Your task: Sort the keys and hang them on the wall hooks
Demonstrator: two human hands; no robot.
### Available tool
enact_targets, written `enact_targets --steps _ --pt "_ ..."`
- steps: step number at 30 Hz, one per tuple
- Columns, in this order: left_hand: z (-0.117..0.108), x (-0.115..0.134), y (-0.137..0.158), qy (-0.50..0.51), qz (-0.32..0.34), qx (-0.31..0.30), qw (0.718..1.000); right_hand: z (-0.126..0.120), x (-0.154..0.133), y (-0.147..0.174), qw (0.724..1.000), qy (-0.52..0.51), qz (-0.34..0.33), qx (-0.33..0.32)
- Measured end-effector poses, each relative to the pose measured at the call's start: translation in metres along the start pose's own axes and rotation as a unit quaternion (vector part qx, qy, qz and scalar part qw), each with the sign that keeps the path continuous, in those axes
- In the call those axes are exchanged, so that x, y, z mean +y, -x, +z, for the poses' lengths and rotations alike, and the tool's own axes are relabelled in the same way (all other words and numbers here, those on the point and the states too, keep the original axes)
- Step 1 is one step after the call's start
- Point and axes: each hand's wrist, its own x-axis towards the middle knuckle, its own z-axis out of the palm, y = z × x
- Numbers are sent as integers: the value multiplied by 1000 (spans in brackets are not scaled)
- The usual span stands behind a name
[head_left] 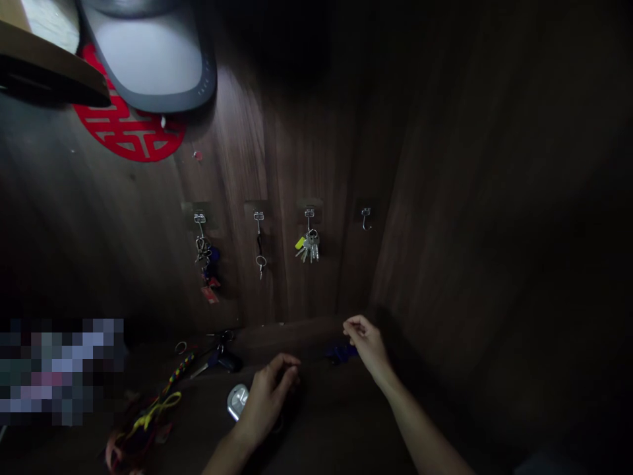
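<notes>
While both half-curled, grip unclear: left hand [266, 396] beside the silver case [237, 400], right hand [368, 344] near the blue object [338, 354].

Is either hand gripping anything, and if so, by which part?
No hold shows clearly. The left hand is loosely curled beside a silver object; the right hand is near a blue item. Whether either pinches anything small cannot be told.
</notes>
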Motion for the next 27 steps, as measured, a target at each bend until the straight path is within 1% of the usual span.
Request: enact_targets --steps 5,10,12,14,18,21,23,25,27 --pt "0 6 2 -19 -1 9 1000 0 12 6 1000 17 -6 -10" --pt "-1 9 3 -26 10 33 999 1 19 9 994 87 -57 -32" --pt "-1 10 3 -30 17 56 998 2 19 11 988 126 -79 -46" --pt "-1 10 4 -28 16 92 995 3 17 14 978 169 -101 -67" --pt "-7 9 1 27 23 164 986 4 12 18 955 242 -138 -98" --pt "-19 7 -4 60 41 207 976 5 9 20 948 255 -154 -112" --pt "-32 4 -8 58 44 244 967 5 9 21 946 250 -159 -129" --pt "-48 0 -12 31 40 283 958 7 8 22 944 243 -162 -152" --pt "-65 -5 -13 -34 30 308 950 9 6 25 939 238 -170 -179"
